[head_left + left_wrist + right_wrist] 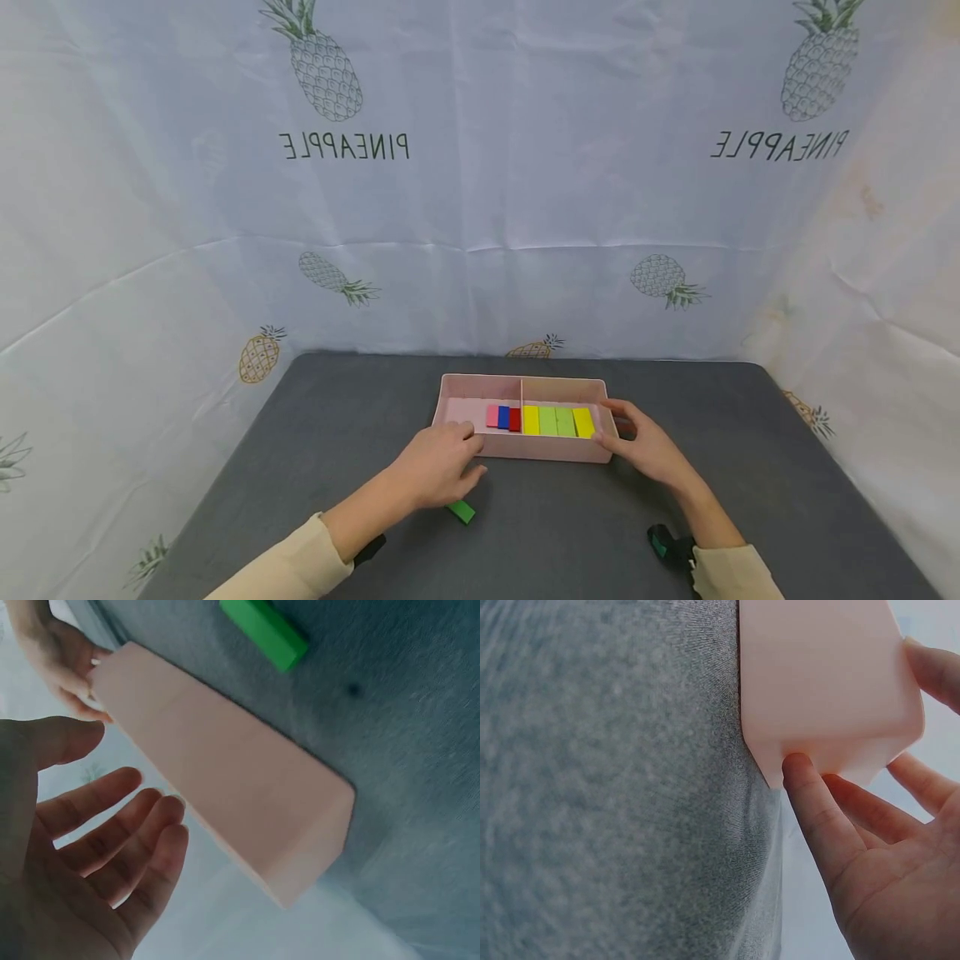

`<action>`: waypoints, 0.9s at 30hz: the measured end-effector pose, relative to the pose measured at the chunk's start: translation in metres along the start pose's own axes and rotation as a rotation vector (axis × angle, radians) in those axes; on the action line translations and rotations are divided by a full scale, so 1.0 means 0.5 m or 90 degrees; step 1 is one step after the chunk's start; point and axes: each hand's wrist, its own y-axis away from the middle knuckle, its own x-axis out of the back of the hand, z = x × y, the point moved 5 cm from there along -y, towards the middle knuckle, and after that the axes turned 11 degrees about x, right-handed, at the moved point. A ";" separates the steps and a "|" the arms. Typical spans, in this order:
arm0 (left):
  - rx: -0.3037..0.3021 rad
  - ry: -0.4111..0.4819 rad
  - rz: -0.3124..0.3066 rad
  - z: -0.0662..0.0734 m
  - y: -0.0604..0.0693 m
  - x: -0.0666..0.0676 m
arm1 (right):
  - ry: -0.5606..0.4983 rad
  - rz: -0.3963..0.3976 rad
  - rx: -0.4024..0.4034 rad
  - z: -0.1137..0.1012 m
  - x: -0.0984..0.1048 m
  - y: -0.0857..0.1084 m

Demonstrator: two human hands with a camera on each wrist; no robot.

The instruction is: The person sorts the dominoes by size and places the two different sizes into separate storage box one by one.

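A pink two-compartment box stands on the dark table. Its left compartment contains a pink block, a blue block and a red block. Several yellow and light green blocks line the right one. My left hand is held over the box's front left part, fingers loosely bent with nothing in them. At the box's right end, my right hand grips the corner, thumb at the front rim and fingers against the end wall. A green block lies below my left hand, partly hidden in the head view.
The dark grey table extends around the box on all sides. Behind it hangs a pale curtain printed with pineapples, which also runs along both sides. Dark wrist devices, such as the one on the right wrist, show near the sleeves.
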 end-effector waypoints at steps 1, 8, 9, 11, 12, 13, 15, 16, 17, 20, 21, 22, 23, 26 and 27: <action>0.000 -0.003 -0.004 0.001 0.005 -0.003 | -0.002 -0.001 0.000 0.000 -0.001 0.000; 0.020 -0.003 -0.031 0.001 0.035 -0.021 | -0.001 -0.001 -0.008 0.001 -0.001 0.000; 0.024 -0.001 -0.040 0.001 0.038 -0.025 | 0.000 -0.001 -0.008 0.001 -0.001 0.000; 0.032 0.001 -0.057 0.000 0.043 -0.031 | 0.001 0.000 -0.004 0.000 0.000 -0.001; 0.036 0.002 -0.064 -0.001 0.045 -0.036 | 0.001 0.000 -0.002 0.000 0.000 -0.001; 0.039 0.003 -0.071 -0.001 0.048 -0.039 | 0.002 0.000 0.000 0.000 0.001 -0.001; 0.043 0.005 -0.079 -0.001 0.052 -0.045 | 0.001 0.001 0.002 0.001 0.001 -0.001; 0.044 0.005 -0.082 -0.001 0.055 -0.048 | 0.001 0.001 0.002 0.001 0.001 -0.001; 0.046 0.005 -0.087 0.000 0.056 -0.051 | 0.001 0.001 0.002 0.001 0.001 -0.001; 0.054 0.007 -0.110 0.001 0.061 -0.063 | 0.002 0.000 0.001 0.002 0.002 -0.001; 0.057 0.008 -0.120 0.001 0.063 -0.068 | 0.002 0.000 0.000 0.001 0.002 -0.001; 0.060 0.010 -0.129 0.001 0.064 -0.073 | 0.001 -0.001 0.000 0.001 0.002 -0.001; 0.063 0.013 -0.140 0.001 0.065 -0.078 | 0.001 -0.001 0.000 0.001 0.002 -0.001; 0.072 0.024 -0.166 0.002 0.067 -0.091 | 0.002 0.000 0.001 0.000 0.002 -0.001; 0.075 0.026 -0.173 0.003 0.067 -0.094 | 0.003 0.000 0.002 0.000 0.002 -0.001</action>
